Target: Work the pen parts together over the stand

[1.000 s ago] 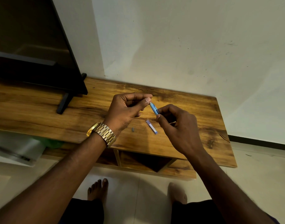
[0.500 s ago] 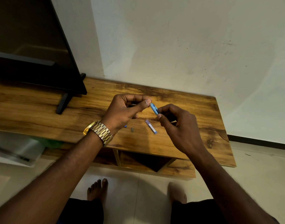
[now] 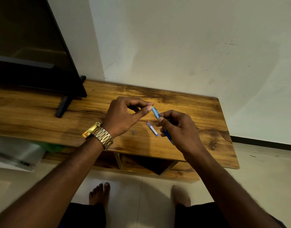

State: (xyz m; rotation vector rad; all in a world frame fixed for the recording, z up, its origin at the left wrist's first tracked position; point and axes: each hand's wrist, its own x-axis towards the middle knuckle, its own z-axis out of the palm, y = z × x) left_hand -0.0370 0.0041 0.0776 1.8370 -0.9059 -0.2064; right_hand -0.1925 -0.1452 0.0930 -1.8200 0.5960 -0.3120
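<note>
Gripping a blue pen (image 3: 156,113) above the wooden worktop (image 3: 199,112), the right hand (image 3: 179,129) curls round its barrel — the left hand (image 3: 125,116) pinches its upper tip between thumb and forefinger. Just beside them, a small purple tube (image 3: 152,129) and a tiny grey piece (image 3: 133,132) lie on the worktop.
</note>
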